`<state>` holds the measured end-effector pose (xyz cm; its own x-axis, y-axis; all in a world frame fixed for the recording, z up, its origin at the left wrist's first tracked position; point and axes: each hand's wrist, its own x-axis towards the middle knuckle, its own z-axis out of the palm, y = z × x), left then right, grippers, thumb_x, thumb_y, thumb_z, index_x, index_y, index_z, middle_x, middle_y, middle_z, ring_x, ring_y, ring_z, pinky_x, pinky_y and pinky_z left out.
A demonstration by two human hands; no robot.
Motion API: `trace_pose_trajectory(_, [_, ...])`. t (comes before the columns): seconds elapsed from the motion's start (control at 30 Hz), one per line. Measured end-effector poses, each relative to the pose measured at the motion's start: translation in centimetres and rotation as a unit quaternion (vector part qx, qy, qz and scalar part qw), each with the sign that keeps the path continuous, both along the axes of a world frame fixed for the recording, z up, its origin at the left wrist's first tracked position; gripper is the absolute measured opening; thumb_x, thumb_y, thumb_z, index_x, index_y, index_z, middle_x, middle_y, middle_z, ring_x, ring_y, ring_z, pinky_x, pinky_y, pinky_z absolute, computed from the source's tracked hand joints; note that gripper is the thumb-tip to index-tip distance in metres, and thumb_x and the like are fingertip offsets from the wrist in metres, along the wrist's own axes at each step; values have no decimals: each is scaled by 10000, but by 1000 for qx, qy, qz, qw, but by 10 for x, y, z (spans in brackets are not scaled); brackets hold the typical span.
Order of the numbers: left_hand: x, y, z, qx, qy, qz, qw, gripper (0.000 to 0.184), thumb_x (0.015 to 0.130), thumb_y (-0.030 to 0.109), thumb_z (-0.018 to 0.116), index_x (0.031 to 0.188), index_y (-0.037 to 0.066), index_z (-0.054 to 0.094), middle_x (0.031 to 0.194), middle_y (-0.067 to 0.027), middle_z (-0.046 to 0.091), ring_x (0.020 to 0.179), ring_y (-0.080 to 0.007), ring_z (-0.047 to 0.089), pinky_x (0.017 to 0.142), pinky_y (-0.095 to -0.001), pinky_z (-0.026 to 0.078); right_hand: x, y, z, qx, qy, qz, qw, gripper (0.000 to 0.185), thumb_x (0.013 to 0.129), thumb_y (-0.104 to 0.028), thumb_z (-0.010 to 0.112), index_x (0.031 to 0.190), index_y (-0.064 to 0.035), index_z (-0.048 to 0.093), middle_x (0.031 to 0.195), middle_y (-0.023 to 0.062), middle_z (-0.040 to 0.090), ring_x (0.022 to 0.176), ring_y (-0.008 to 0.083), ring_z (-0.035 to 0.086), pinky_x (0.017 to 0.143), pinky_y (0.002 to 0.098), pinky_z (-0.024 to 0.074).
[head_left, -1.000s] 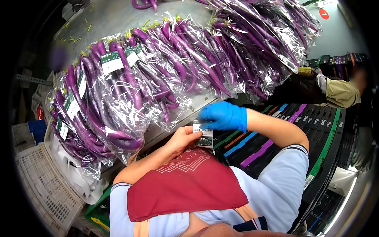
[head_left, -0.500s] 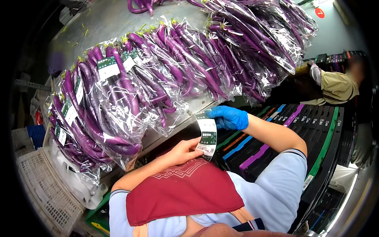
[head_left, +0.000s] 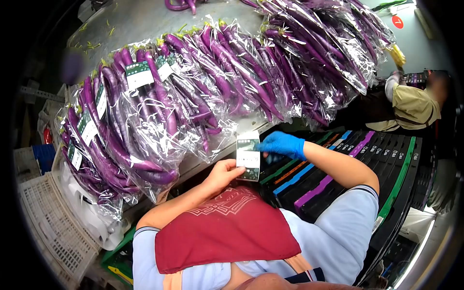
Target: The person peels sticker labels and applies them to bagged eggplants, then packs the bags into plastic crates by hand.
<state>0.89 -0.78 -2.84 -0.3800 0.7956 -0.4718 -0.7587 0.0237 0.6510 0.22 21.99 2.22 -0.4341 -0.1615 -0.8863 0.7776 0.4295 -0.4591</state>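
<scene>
Pinching is done at lower left by fingers of the bare left hand (head_left: 222, 176); label strip (head_left: 248, 158) is held between hands, near the surface (head_left: 145, 19); upper right edge is gripped by fingers of the gloved right hand (head_left: 283, 145). Strip flattened, was curved 0.5 s ago; handling judged mid-step.

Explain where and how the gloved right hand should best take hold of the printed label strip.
Probably the upper right edge of the label strip, from the right, with a light pinch. The bare left hand holds its lower part, and the thin strip is spread flat, offering a slim side edge. The gloved right hand is at that edge.
</scene>
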Motion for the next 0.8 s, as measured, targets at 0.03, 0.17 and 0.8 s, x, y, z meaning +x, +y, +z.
trace_pose_trajectory(0.03, [0, 0, -2, -17, 2, 2, 1000, 211, 840, 101, 523, 1000, -33, 553, 879, -54, 598, 769, -83, 545, 673, -207, 434, 0, 1, -6, 48, 95, 17, 994, 352, 785, -381, 592, 716, -36, 580, 579, 41, 551, 491, 139, 515, 466, 237, 405])
trace_pose_trajectory(0.17, [1, -1, -11, -27, 11, 24, 999, 185, 826, 95, 542, 961, -29, 569, 810, -28, 589, 695, -62, 518, 613, -201, 414, 1, -15, 1, 69, 528, 225, 816, 183, 750, -243, 606, 786, -67, 572, 714, 99, 539, 671, 293, 530, 602, 337, 435])
trace_pose_trajectory(0.8, [-6, 4, -1, -86, 61, -85, 991, 156, 796, 86, 584, 889, -36, 610, 732, -24, 596, 621, -63, 507, 562, -202, 413, -48, 10, 15, 49, 463, -15, 885, 149, 783, -107, 531, 888, -3, 545, 722, 53, 531, 670, 104, 476, 625, 242, 414])
